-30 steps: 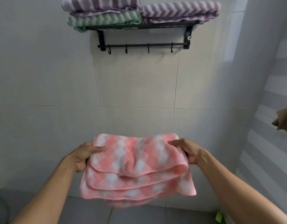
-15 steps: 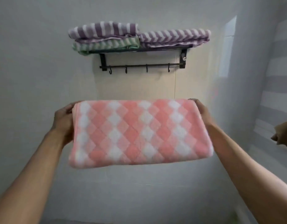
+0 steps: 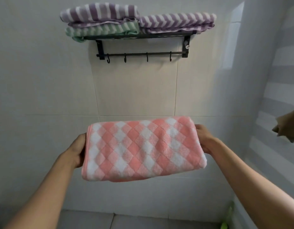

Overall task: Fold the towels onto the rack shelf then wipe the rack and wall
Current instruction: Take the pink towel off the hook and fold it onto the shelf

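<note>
Pink towel [image 3: 143,149] lies crosswise, apparently level, between both hands.

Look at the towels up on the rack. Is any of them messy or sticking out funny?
Yes, a bit. The green towel pokes past the left end of the rack, and a corner droops below the shelf edge. The two purple towels lie fairly flat. The pink towel is neatly folded, held between the left hand and right hand.

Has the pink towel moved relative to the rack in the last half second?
Yes. The pink towel now sits lower, farther below the rack hook bar than half a second ago.
</note>
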`<state>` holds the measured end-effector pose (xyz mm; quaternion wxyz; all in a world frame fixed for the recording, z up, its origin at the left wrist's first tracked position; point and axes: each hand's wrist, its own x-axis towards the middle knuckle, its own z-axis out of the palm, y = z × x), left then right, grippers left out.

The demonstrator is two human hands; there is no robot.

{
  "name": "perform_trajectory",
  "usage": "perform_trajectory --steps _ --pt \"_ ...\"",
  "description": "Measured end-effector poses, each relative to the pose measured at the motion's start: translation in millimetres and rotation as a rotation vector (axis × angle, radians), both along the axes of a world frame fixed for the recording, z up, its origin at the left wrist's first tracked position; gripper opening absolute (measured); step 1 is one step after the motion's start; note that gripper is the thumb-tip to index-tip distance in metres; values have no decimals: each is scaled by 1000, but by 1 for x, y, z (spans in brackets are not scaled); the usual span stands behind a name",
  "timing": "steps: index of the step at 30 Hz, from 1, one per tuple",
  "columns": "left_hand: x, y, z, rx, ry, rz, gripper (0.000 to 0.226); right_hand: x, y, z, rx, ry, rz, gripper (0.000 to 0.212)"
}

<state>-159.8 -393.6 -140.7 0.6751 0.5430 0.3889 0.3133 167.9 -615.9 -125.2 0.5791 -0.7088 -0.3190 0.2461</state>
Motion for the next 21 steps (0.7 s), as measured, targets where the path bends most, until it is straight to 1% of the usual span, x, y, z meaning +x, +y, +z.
perform_trajectory --steps 3,4,6,10,12,13,14,15,16,17,18,20,21 --pt "0 -8 -41 -132 -58 -17 64 -1 -1 -32 -88 86 -26 10" --pt "2 -11 -53 -136 -64 -37 66 0 -1 -41 -105 102 -46 9" --pt "8 -17 -72 -117 -36 -54 62 2 -3 -54 -127 116 -88 10" --pt "28 -20 -76 -149 3 -29 59 7 -5 -61 -144 106 -152 25" --pt "32 -12 -78 -230 -50 10 73 9 -6 -57 -149 86 -188 30" --pt "31 -10 -77 -259 -100 2 80 9 -7 -53 -146 82 -199 31" --pt "32 -12 -76 -263 -142 -50 82 12 -6 -51 -140 74 -208 33" --pt "34 -17 -75 -222 -123 -106 76 15 -7 -49 -136 58 -214 35" --pt "37 -20 -76 -155 -64 -143 67 18 -7 -47 -140 43 -206 35" --pt "41 -24 -80 -89 14 -138 63 20 -8 -46 -143 28 -189 32" --pt "45 -23 -84 -41 74 -87 55 23 -9 -45 -134 20 -163 25" --pt "50 -19 -85 -3 114 55 38 32 -15 -48 -81 11 -121 13" --pt "51 -14 -82 8 102 105 34 38 -17 -49 -67 2 -122 15"
